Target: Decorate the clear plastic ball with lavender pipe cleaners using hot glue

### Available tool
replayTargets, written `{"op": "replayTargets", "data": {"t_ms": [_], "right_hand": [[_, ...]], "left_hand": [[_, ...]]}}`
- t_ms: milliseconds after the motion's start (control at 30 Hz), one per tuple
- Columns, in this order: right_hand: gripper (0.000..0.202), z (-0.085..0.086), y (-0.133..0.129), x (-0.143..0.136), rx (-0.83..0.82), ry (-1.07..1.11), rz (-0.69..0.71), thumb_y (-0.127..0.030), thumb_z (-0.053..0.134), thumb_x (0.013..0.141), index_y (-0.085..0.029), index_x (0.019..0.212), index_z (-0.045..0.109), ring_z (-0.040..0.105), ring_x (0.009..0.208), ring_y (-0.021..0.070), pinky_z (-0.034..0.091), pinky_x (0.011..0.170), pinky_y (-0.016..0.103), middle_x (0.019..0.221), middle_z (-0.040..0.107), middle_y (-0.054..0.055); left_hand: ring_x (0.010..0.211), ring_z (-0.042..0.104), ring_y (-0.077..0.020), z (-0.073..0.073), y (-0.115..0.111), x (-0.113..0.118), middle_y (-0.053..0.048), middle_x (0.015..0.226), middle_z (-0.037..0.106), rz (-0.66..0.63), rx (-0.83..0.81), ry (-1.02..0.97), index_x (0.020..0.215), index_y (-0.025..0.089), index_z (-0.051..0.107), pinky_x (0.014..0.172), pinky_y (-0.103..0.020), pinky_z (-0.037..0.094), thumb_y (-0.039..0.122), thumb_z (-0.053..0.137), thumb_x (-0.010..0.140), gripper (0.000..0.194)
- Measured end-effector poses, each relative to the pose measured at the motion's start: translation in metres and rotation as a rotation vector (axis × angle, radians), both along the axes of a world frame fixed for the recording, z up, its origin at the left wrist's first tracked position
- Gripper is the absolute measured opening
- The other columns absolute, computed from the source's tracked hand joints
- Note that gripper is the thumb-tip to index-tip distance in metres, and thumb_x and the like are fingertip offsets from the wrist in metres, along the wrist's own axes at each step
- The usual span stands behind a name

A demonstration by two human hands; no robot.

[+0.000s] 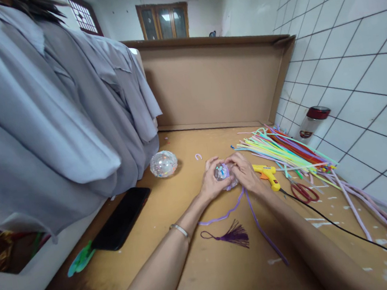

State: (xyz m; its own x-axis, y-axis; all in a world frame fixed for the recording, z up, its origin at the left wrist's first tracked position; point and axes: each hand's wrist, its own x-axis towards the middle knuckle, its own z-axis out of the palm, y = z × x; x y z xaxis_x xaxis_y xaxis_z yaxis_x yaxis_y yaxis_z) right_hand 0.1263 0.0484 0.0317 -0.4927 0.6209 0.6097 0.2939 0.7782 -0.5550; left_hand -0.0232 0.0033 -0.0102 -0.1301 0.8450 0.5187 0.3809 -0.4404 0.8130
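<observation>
Between my two hands is a small clear ball [222,171] with bits of blue and purple on it. My left hand [212,180] grips its left side, fingers curled over the top. Against its right side, my right hand [244,171] has its fingers bent around the ball and a purple strip. Two purple pipe cleaners [261,228] trail from below the hands onto the table, one to the left and one toward the front. A purple tassel [232,236] with a loop lies just in front of my hands.
On the wooden table [195,268] are a clear faceted bowl-like piece [163,163], a black phone [122,219], a yellow glue gun [268,174] with a black cord, red scissors [304,191] and a pile of colored pipe cleaners [279,148]. Grey clothing [48,102] hangs at the left.
</observation>
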Motion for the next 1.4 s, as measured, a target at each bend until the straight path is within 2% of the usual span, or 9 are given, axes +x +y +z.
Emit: {"op": "replayTargets", "data": {"t_ms": [700, 933, 1167, 1400], "right_hand": [[0.025, -0.0008, -0.0021, 0.0014, 0.123, -0.119, -0.028, -0.013, 0.040, 0.082, -0.023, 0.094, 0.058, 0.051, 0.095, 0.0236, 0.043, 0.085, 0.038, 0.094, 0.055, 0.006], [0.025, -0.0004, -0.0027, 0.0020, 0.141, -0.130, -0.035, -0.013, 0.040, 0.083, -0.024, 0.096, 0.058, 0.053, 0.096, 0.0236, 0.044, 0.084, 0.037, 0.096, 0.057, 0.005], [0.025, -0.0007, -0.0022, 0.0025, 0.140, -0.138, -0.035, -0.012, 0.039, 0.083, -0.024, 0.095, 0.057, 0.053, 0.096, 0.0238, 0.044, 0.084, 0.038, 0.095, 0.057, 0.006], [0.022, -0.0011, -0.0016, 0.0032, 0.138, -0.131, -0.025, -0.015, 0.040, 0.085, -0.023, 0.095, 0.058, 0.053, 0.096, 0.0239, 0.044, 0.084, 0.038, 0.095, 0.057, 0.006]], "left_hand": [[0.133, 0.046, -0.0302, 0.0009, 0.0000, 0.0015, -0.011, 0.134, 0.045, -0.009, -0.009, 0.011, 0.115, 0.021, 0.058, 0.115, -0.049, 0.035, 0.019, 0.078, 0.062, 0.056], [0.123, 0.054, -0.0275, -0.0022, 0.0018, 0.0029, -0.009, 0.129, 0.050, 0.008, 0.036, -0.002, 0.124, 0.024, 0.052, 0.111, -0.047, 0.041, 0.024, 0.080, 0.060, 0.070], [0.131, 0.048, -0.0298, -0.0014, 0.0003, 0.0010, -0.011, 0.130, 0.049, -0.009, 0.014, 0.016, 0.116, 0.021, 0.058, 0.113, -0.048, 0.038, 0.026, 0.081, 0.062, 0.058], [0.135, 0.044, -0.0305, -0.0026, 0.0004, -0.0008, -0.011, 0.133, 0.047, -0.018, 0.006, 0.017, 0.116, 0.022, 0.060, 0.116, -0.050, 0.035, 0.029, 0.084, 0.063, 0.059]]}}
